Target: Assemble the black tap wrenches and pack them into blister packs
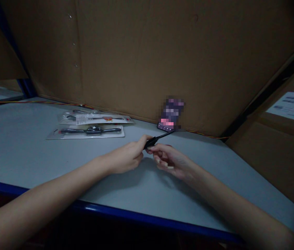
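Note:
A black spokeshave (151,142) is held above the table, its far handle slanting up and right toward the phone. My left hand (128,157) is closed around its near end, so that handle is hidden in the grip. At the tool's middle, the thumb and forefinger of my right hand (171,160) pinch its lower side, the other fingers curled beneath. What exactly those fingertips press on is too dark to make out. To the left lies a packaged spokeshave (93,130) in clear plastic, with more blister packs (95,118) stacked just behind it.
A phone (171,113) with a lit, blurred screen leans against the cardboard wall (141,59). The grey table (32,149) has a blue front edge (110,210). Twisted wires (45,102) run along the back. A labelled cardboard box (274,146) borders the right side.

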The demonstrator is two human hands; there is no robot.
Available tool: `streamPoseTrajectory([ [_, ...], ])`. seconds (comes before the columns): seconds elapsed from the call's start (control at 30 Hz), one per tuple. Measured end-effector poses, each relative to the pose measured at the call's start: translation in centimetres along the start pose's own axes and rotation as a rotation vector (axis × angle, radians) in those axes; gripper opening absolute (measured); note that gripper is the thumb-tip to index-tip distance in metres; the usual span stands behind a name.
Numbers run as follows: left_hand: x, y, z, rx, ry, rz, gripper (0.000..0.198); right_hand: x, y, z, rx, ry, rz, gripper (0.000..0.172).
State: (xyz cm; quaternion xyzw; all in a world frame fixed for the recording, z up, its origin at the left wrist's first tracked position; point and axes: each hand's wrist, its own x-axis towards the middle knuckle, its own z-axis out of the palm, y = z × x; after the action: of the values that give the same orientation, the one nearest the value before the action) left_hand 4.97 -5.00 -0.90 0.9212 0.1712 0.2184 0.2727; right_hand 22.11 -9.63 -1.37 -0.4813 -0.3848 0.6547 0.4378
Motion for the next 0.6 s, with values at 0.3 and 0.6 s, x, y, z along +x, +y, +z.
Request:
streamPoseTrajectory([
  [0.3, -0.1, 0.3, 0.0, 0.147, -0.027, -0.045, 0.055, 0.0, 0.0, -0.1, -0.096, 0.041, -0.125, 0.016],
  [0.6, 0.2, 0.8, -0.3, 0.016, -0.017, -0.077, 0.052, -0.5, 0.1, 1.0, -0.486, 0.285, -0.356, 0.021],
])
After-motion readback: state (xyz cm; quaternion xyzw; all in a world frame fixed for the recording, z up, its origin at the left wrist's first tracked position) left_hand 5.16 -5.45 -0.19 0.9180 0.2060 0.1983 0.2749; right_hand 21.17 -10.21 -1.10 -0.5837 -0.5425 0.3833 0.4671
